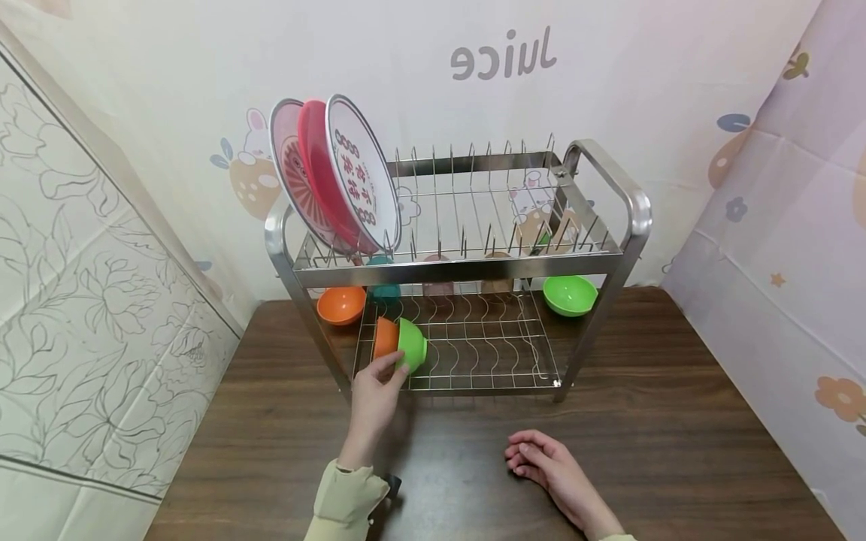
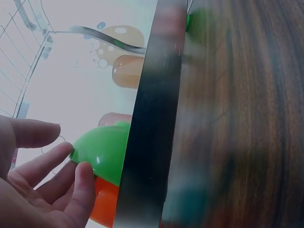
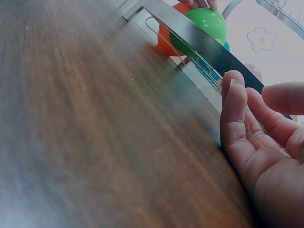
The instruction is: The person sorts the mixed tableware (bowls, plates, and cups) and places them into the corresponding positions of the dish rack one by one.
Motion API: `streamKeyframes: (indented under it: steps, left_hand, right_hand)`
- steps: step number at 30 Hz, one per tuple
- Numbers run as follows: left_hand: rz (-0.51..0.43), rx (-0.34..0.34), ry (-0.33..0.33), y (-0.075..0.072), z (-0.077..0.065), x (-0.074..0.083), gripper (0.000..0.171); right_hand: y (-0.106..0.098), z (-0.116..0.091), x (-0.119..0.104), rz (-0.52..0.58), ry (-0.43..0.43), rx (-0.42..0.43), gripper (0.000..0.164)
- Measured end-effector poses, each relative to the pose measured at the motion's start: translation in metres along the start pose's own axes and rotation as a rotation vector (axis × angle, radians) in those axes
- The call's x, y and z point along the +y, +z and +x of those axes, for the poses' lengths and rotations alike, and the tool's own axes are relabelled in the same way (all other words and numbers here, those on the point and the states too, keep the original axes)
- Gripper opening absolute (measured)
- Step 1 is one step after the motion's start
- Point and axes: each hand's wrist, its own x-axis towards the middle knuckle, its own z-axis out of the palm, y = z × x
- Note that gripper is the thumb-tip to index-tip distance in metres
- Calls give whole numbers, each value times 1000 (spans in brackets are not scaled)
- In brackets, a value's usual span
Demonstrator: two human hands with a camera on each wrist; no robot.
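A green bowl (image 1: pixel 412 346) stands on its side in the lower rack, beside an orange bowl (image 1: pixel 386 338) standing the same way. My left hand (image 1: pixel 376 383) is at the near side of the green bowl, fingertips right at its rim. In the left wrist view the thumb (image 2: pixel 38 132) is apart from the bowl and the fingers are loosely bent. My right hand (image 1: pixel 544 466) rests on the table in front of the rack, fingers loosely curled with nothing in them.
The two-tier metal dish rack (image 1: pixel 460 269) holds several plates (image 1: pixel 365 173) upright at the upper left. Another orange bowl (image 1: pixel 341 306) sits at the rack's left, another green bowl (image 1: pixel 570 295) at its right. Cups, including a teal cup (image 1: pixel 384 284), show behind the upper front bar.
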Motion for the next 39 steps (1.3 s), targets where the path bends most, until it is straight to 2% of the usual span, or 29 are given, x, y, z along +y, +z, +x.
streamKeyframes:
  steps: [7, 16, 22, 27, 30, 34, 39]
  left_hand:
    - [-28, 12, 57, -1, -2, -5, 27]
    - [-69, 20, 43, -7, -10, -6, 31]
    - [-63, 36, 30, -13, -17, -9, 27]
    - [-68, 45, -5, -18, -22, -10, 16]
    - [-83, 17, -56, -21, -25, -12, 8]
    - [-108, -35, -142, -24, -28, -18, 7]
    - [-110, -73, -181, -26, -32, -26, 12]
  right_hand:
    - [0, 0, 0, 5, -1, -1, 38]
    - [0, 1, 0, 12, 2, -3, 36]
    - [-1, 1, 0, 6, 6, -1, 39]
    - [-1, 1, 1, 10, 14, 0, 39]
    - [-1, 1, 1, 14, 15, -1, 39]
    - [-1, 1, 1, 17, 18, -3, 38]
    - [-1, 2, 0, 10, 20, 2, 38]
